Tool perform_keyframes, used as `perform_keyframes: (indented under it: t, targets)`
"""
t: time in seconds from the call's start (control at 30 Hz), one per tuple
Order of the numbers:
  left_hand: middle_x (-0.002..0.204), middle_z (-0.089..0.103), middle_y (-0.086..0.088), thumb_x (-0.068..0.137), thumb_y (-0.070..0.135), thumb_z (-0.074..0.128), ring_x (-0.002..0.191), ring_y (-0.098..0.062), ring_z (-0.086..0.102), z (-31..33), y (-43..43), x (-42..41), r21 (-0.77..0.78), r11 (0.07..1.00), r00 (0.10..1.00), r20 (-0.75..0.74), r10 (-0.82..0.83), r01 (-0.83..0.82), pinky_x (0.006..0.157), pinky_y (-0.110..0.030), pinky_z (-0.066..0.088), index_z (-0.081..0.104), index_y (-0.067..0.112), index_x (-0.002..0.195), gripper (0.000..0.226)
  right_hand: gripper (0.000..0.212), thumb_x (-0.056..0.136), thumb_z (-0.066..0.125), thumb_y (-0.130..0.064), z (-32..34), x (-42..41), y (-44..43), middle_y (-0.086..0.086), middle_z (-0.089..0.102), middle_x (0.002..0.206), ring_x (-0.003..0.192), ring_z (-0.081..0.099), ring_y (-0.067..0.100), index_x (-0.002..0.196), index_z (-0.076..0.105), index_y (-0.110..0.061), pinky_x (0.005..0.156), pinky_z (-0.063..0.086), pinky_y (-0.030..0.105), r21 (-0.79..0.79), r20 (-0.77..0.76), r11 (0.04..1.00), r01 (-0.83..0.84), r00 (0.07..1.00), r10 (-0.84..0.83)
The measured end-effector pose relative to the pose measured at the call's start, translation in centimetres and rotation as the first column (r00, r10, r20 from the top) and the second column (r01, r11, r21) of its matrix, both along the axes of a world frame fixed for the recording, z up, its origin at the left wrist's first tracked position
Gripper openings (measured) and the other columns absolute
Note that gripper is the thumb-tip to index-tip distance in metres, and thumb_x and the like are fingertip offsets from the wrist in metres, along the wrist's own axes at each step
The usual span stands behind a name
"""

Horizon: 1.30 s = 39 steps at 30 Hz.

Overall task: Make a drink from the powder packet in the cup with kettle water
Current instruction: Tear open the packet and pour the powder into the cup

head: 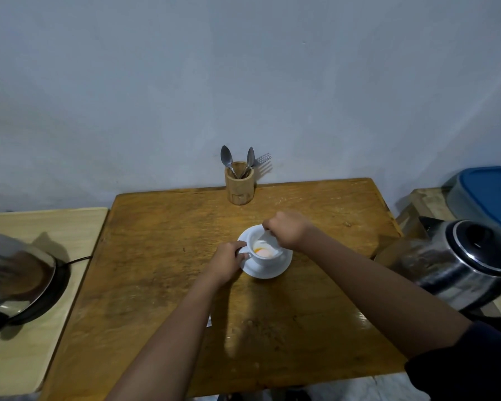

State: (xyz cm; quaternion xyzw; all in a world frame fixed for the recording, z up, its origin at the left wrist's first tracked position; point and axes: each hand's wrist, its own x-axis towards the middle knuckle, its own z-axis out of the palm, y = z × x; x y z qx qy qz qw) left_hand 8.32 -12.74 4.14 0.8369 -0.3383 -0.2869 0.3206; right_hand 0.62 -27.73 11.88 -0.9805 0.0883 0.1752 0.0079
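Note:
A white cup (274, 257) stands on a white saucer (268, 272) in the middle of the wooden table (156, 256). Pale liquid with an orange patch (262, 251) fills the cup. My left hand (229, 260) pinches the cup's handle. My right hand (287, 228) is closed in a fist over the far rim, holding a thin blurred spoon (266, 235) that dips into the cup. A steel kettle (457, 264) stands at the table's right edge. A small white corner, perhaps the packet (209, 321), peeks out from under my left forearm.
A wooden holder (240, 188) with two spoons and a fork stands at the table's far edge by the wall. On the left, a lighter side table (55, 227) carries a dark round appliance with a shiny lid (18, 279). A blue-lidded tub (486, 195) sits far right.

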Motion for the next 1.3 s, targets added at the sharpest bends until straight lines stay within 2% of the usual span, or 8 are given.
perform_keyframes:
  t: [0.17,0.27,0.4,0.5,0.6,0.87,1.1,1.3]
  targets:
    - [0.104,0.068,-0.015,0.088,0.011,0.058,0.091,-0.025,0.058,0.1,0.1,-0.2,-0.018,1.000,1.000,-0.013,0.014,-0.014,0.077,-0.034,0.043,0.063,0.007,0.115,0.029,0.025,0.086,0.049,0.002,0.3,-0.1,0.2,0.014,0.060,0.098,0.080,0.054,0.026,0.106,0.063,-0.004,0.059,0.037,0.030,0.069,-0.014,0.996,0.057,0.998,-0.056]
    - [0.101,0.069,-0.014,0.087,0.011,0.059,0.083,-0.019,0.054,-0.1,0.2,-0.3,-0.020,0.999,0.999,-0.013,0.029,-0.029,0.071,-0.026,0.036,0.064,0.008,0.116,0.029,0.026,0.086,0.050,0.005,0.5,-0.3,0.4,0.015,0.062,0.102,0.082,0.058,0.027,0.106,0.064,-0.002,0.061,0.038,0.030,0.085,0.000,0.994,0.067,0.998,-0.067]
    - [0.109,0.069,-0.014,0.088,0.012,0.058,0.090,-0.022,0.058,-0.2,0.2,-0.5,-0.017,0.999,0.999,-0.005,0.044,-0.044,0.074,-0.027,0.038,0.061,0.008,0.121,0.033,0.029,0.086,0.049,0.007,0.3,-0.3,0.4,0.017,0.062,0.107,0.082,0.057,0.027,0.109,0.064,-0.001,0.065,0.039,0.030,0.129,0.038,0.988,0.080,0.996,-0.086]
    - [0.113,0.068,-0.015,0.088,0.013,0.058,0.091,-0.019,0.056,-0.1,0.1,-0.5,-0.019,0.999,0.999,-0.006,0.050,-0.050,0.076,-0.027,0.038,0.060,0.008,0.122,0.034,0.026,0.085,0.049,0.008,0.3,-0.2,0.4,0.013,0.060,0.096,0.076,0.051,0.024,0.104,0.065,0.000,0.065,0.039,0.031,0.156,0.050,0.983,0.100,0.993,-0.108]
    - [0.125,0.063,-0.014,0.088,0.012,0.058,0.106,-0.023,0.057,-0.1,0.2,-0.7,-0.035,0.997,0.997,-0.004,0.073,-0.073,0.084,-0.027,0.040,0.057,0.006,0.125,0.038,0.023,0.084,0.050,0.009,0.3,-0.2,0.4,0.009,0.050,0.086,0.076,0.048,0.023,0.099,0.066,0.001,0.066,0.039,0.031,0.179,0.056,0.975,0.128,0.989,-0.140]
    - [0.129,0.060,-0.015,0.089,0.011,0.057,0.113,-0.025,0.055,-0.2,0.3,-1.1,-0.062,0.991,0.993,0.007,0.117,-0.116,0.088,-0.027,0.040,0.054,0.006,0.127,0.039,0.024,0.082,0.051,0.008,-0.7,-0.5,-0.4,0.015,0.064,0.100,0.090,0.062,0.029,0.093,0.069,-0.002,0.070,0.046,0.032,0.295,0.043,0.929,0.222,0.969,-0.245]
    - [0.130,0.059,-0.014,0.087,0.011,0.060,0.117,-0.025,0.054,-0.3,0.3,-1.1,-0.066,0.987,0.989,-0.013,0.147,-0.148,0.090,-0.025,0.040,0.055,0.006,0.126,0.040,0.023,0.080,0.054,-0.001,-0.9,-0.9,-0.8,0.005,0.055,0.087,0.081,0.054,0.022,0.097,0.067,-0.008,0.062,0.040,0.027,0.302,0.091,0.883,0.360,0.911,-0.402]
    - [0.132,0.058,-0.014,0.087,0.014,0.060,0.120,-0.026,0.054,-0.4,0.2,-1.1,-0.035,0.982,0.983,-0.016,0.184,-0.184,0.097,-0.032,0.043,0.055,0.004,0.127,0.041,0.015,0.075,0.054,0.001,-1.1,-1.5,-0.7,0.004,0.047,0.070,0.066,0.047,0.021,0.065,0.051,-0.011,0.053,0.036,0.026,0.375,0.009,0.773,0.512,0.832,-0.555]
